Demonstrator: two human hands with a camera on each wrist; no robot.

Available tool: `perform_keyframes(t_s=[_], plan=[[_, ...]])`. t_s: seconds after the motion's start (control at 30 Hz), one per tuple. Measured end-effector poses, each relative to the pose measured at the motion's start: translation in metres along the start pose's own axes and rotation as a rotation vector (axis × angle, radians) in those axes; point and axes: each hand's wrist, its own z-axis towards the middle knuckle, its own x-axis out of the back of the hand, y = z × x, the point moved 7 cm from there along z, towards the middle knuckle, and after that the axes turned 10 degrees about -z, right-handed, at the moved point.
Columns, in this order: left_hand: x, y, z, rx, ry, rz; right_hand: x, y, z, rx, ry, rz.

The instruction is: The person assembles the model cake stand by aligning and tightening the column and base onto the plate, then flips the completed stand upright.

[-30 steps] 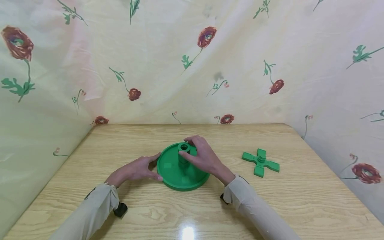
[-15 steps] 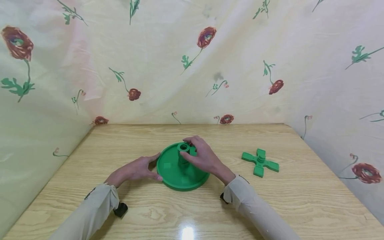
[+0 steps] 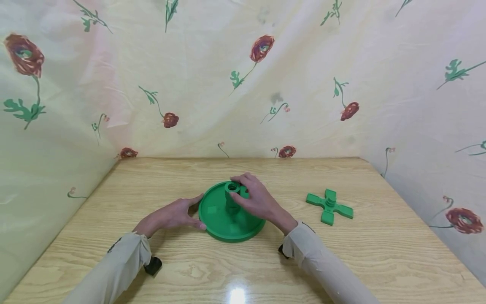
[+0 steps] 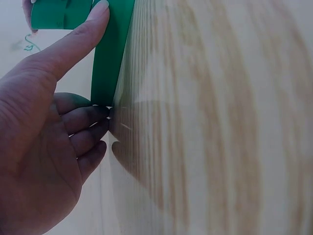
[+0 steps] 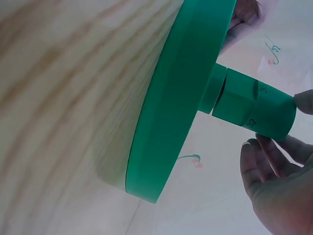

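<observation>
A round green base (image 3: 218, 223) with a raised rim lies flat on the wooden table. My left hand (image 3: 176, 213) holds its left edge, the thumb (image 4: 78, 41) along the rim and the other fingers bent beside it. Above the base's centre stands a hollow green cylinder (image 5: 264, 105); the right wrist view shows numbers marked on it and a thin dark seam between it and the short stub below. My right hand (image 3: 262, 202) grips the upper end of this cylinder between thumb and fingers. From the head view, that hand covers the base's far right part.
To the right on the table (image 3: 379, 253) lies a green cross-shaped piece (image 3: 329, 207) with four flat arms and a threaded-looking stub upright in its middle. A flowered cloth (image 3: 212, 84) hangs behind and along both sides.
My right fingers have shifted very slightly around the top of the cylinder. The left hand, the base and the cross-shaped piece stay where they were.
</observation>
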Motion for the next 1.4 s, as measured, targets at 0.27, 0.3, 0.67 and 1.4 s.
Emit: perform_keyframes(t_s=[0.27,0.3,0.67,1.4], plan=[[0.0004,-0.0002,0.0002,0.008,-0.002,0.021,0.0007,-0.0004,-0.0012,-0.019,0.001,0.002],[0.0004,0.0000,0.0004,0.010,-0.002,0.017,0.0008,-0.0004,-0.0015,-0.017,0.001,0.002],[0.0008,0.0005,0.0012,0.009,0.003,0.024,0.0002,0.0031,-0.0011,-0.065,-0.009,0.012],[0.0005,-0.0017,0.0013,0.011,0.003,0.034,0.0020,-0.0003,-0.0011,-0.039,0.015,0.017]])
